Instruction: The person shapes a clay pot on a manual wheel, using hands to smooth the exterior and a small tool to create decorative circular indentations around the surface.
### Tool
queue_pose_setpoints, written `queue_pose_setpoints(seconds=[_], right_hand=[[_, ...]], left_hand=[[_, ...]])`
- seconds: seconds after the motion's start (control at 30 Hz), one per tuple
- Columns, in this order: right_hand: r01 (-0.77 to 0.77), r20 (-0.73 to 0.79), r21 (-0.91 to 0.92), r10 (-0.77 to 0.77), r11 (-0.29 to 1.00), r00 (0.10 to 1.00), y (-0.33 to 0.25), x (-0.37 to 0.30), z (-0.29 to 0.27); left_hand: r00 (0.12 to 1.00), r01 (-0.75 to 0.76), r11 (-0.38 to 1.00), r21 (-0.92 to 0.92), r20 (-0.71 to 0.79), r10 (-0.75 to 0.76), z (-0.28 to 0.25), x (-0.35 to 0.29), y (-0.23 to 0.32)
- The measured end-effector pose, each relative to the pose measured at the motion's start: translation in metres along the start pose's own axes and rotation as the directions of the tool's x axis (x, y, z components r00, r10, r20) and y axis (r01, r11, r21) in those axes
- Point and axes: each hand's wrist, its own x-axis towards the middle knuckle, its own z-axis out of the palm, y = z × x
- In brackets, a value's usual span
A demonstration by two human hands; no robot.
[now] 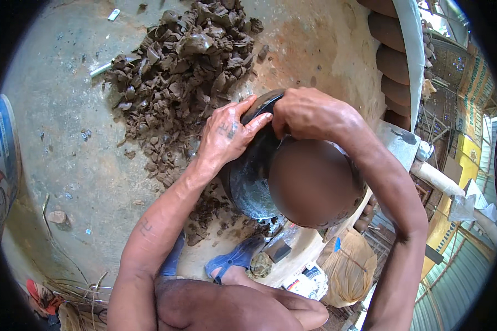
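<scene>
Two forearms (174,215) reach forward past the bare thigh (221,306), with a dark vessel (248,190) between them, wet and glossy inside. Left hand (226,132): grip closed over the vessel's left rim, thumb to the inside, fingers to the outside. Right hand (309,113): fingers bent down over the far rim; cannot tell whether this grip is pinched on the wall or only pressed to it. A blurred brown round patch (315,182) covers much of the vessel's right part; detail there unreadable.

Close by, a foot in a blue sandal (234,258) below the vessel. Tan bundle (348,265) in film-like wrapping to the right.

Beyond the left hand, a large heap of dark clay (188,71), flaky and broken, on the grey-brown floor (83,182). Pale tube (100,70) at the heap's left edge; small white rectangular object (114,15) farther out.

Upper right, rounded brown forms (395,63) in a row against a pale sheet (413,49). Farther off, yellow banner (464,165) and corrugated panels (453,292).
</scene>
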Motion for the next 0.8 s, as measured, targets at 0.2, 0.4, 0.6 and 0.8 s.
queue_pose_setpoints(seconds=[0.2,0.4,0.6,0.8], right_hand=[[-0.002,-0.155,-0.024,-0.002,1.0,0.988,0.001,-0.059,-0.007],[-0.02,-0.526,0.109,0.075,0.994,0.847,-0.016,-0.179,0.048],[-0.115,-0.588,0.146,0.179,0.983,0.789,-0.016,-0.22,0.065],[0.114,-0.452,-0.006,-0.105,0.993,0.886,0.018,-0.071,0.008]], left_hand=[[0.997,0.04,0.999,0.026,0.059,-0.042,-0.004,0.014,0.003],[0.993,0.044,0.999,-0.002,0.113,-0.043,-0.011,0.02,0.004],[0.995,0.035,0.999,0.034,0.094,-0.038,0.0,0.031,0.008],[0.987,0.111,0.99,0.087,0.111,-0.12,-0.004,0.04,0.01]])
